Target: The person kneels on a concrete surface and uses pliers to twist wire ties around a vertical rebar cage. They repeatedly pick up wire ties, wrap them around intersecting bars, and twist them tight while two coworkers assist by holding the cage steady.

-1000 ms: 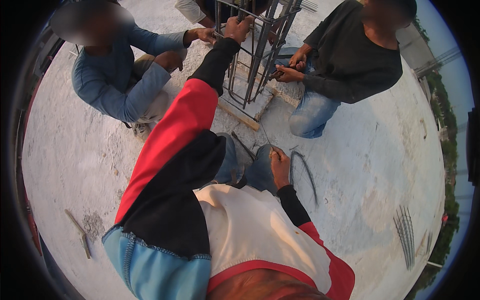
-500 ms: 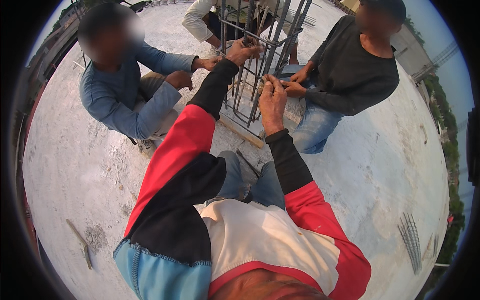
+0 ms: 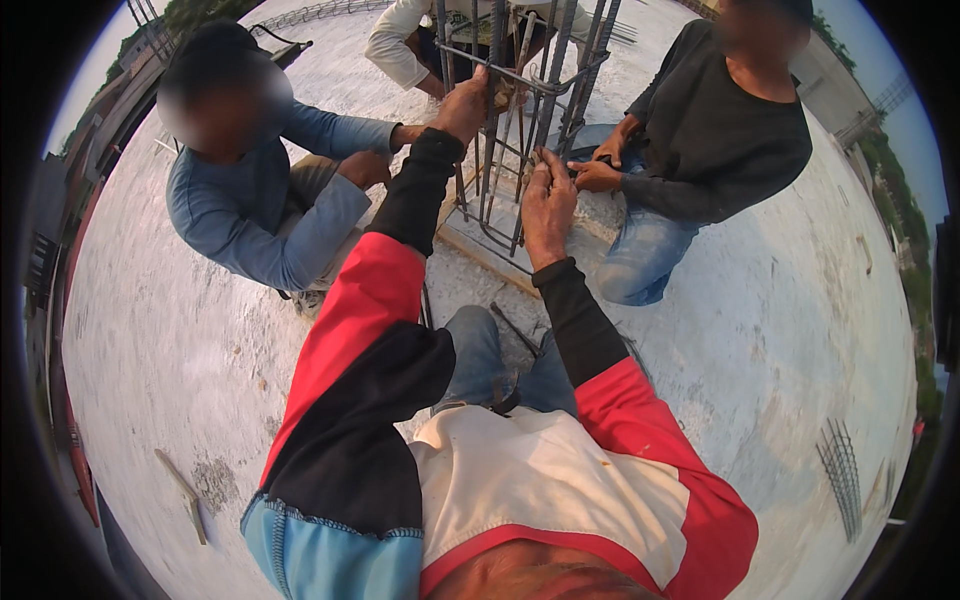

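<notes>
Both arms reach forward to the rebar cage [image 3: 520, 130]. The left hand [image 3: 462, 105] has its grip closed around 1 upright bar. The right hand [image 3: 547, 200] rests lower on the cage, fingers curled loosely on a stirrup.

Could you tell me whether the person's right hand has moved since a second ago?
Yes. The right hand has risen from the slab near the knee to the rebar cage, beside its lower tie.

Head camera: 1 fisheye view, looking steeply down from above the wearer's torso, close, toward the rebar cage [image 3: 520, 130] ahead.
</notes>
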A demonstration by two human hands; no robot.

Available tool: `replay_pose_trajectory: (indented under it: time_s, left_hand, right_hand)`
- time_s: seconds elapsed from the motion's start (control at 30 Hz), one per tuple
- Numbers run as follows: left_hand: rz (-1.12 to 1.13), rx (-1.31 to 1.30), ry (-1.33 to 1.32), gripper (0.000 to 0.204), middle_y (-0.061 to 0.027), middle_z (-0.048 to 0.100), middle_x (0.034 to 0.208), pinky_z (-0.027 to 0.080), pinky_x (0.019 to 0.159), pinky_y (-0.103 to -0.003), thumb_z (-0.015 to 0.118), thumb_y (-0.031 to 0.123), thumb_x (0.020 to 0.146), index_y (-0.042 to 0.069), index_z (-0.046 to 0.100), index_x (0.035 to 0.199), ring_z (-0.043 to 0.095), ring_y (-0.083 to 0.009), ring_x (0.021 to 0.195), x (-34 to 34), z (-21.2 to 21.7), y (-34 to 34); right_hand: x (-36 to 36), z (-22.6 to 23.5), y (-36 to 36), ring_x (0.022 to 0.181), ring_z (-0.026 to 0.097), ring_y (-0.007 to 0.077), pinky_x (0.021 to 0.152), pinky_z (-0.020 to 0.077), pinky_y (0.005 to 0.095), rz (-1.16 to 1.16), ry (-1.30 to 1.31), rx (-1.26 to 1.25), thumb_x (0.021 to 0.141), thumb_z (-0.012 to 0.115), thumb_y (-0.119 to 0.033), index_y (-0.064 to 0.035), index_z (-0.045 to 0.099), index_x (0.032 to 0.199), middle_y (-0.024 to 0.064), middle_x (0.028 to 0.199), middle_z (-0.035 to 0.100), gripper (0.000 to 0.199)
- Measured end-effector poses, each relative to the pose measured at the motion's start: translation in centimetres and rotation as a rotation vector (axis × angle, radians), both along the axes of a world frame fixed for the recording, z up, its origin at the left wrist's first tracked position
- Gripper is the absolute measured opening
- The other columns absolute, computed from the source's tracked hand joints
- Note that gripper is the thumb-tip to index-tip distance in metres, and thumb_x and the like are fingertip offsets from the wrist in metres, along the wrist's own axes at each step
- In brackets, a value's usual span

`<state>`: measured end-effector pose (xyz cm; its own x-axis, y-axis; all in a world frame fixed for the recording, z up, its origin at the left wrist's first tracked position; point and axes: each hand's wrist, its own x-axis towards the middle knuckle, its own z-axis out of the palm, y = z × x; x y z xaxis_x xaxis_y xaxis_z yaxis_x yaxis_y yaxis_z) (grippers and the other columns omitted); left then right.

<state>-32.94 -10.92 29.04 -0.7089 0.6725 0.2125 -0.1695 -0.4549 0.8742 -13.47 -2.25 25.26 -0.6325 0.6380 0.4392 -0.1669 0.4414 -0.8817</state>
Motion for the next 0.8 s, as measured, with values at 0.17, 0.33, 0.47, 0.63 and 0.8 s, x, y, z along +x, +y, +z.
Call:
replay_pose_trajectory:
  time_s: [0.17, 0.33, 0.47, 0.63, 0.8]
  left_hand:
    - [0.155, 0.061, -0.063, 0.035, -0.0041, 0.064, 0.098, 0.054, 0.083, -0.035, 0.042, 0.032, 0.115, 0.004, 0.063, 0.118, 0.063, -0.0171, 0.093, 0.5, 0.2, 1.7]
    - [0.098, 0.146, -0.029, 0.034, -0.0032, 0.060, 0.092, 0.048, 0.075, -0.033, 0.046, 0.033, 0.113, 0.004, 0.062, 0.114, 0.057, -0.0156, 0.084, 0.1, -0.2, 1.7]
    - [0.100, 0.134, -0.011, 0.033, -0.0035, 0.060, 0.092, 0.046, 0.076, -0.033, 0.046, 0.033, 0.113, 0.004, 0.062, 0.114, 0.055, -0.0156, 0.083, -0.1, -0.2, 1.7]
    - [0.113, 0.180, 0.011, 0.033, -0.0035, 0.060, 0.093, 0.045, 0.075, -0.033, 0.048, 0.033, 0.113, 0.004, 0.062, 0.115, 0.055, -0.0156, 0.084, 0.2, -0.2, 1.7]
    - [0.131, 0.164, 0.022, 0.034, -0.0033, 0.062, 0.095, 0.045, 0.076, -0.032, 0.047, 0.035, 0.113, 0.005, 0.062, 0.117, 0.056, -0.0149, 0.084, 0.3, -0.6, 1.9]
  right_hand:
    - [-2.1, 1.1, -0.7, 0.105, 0.072, 0.0369, 0.092, 0.0556, 0.0408, -0.042, 0.094, 0.141, 0.102, 0.051, -0.011, 0.0032, 0.069, 0.125, 0.0222, 0.118, 0.074, 0.032]
    - [-3.5, 1.9, -1.8, 0.102, 0.073, 0.0374, 0.090, 0.0560, 0.0413, -0.034, 0.083, 0.152, 0.101, 0.053, -0.010, 0.0030, 0.069, 0.125, 0.0227, 0.115, 0.074, 0.032]
    - [-1.9, 0.8, -1.8, 0.100, 0.074, 0.0357, 0.088, 0.0565, 0.0414, -0.004, 0.063, 0.153, 0.100, 0.053, -0.010, 0.0015, 0.069, 0.125, 0.0226, 0.114, 0.074, 0.032]
    - [3.8, -2.6, -0.9, 0.096, 0.074, 0.0307, 0.085, 0.0567, 0.0394, 0.033, -0.116, 0.034, 0.102, 0.053, -0.012, -0.0004, 0.070, 0.127, 0.0199, 0.112, 0.075, 0.032]
    - [6.3, -1.6, 0.1, 0.096, 0.071, 0.0279, 0.083, 0.0555, 0.0376, -0.017, 0.071, 0.257, 0.100, 0.053, -0.007, -0.0020, 0.072, 0.125, 0.0177, 0.113, 0.074, 0.031]
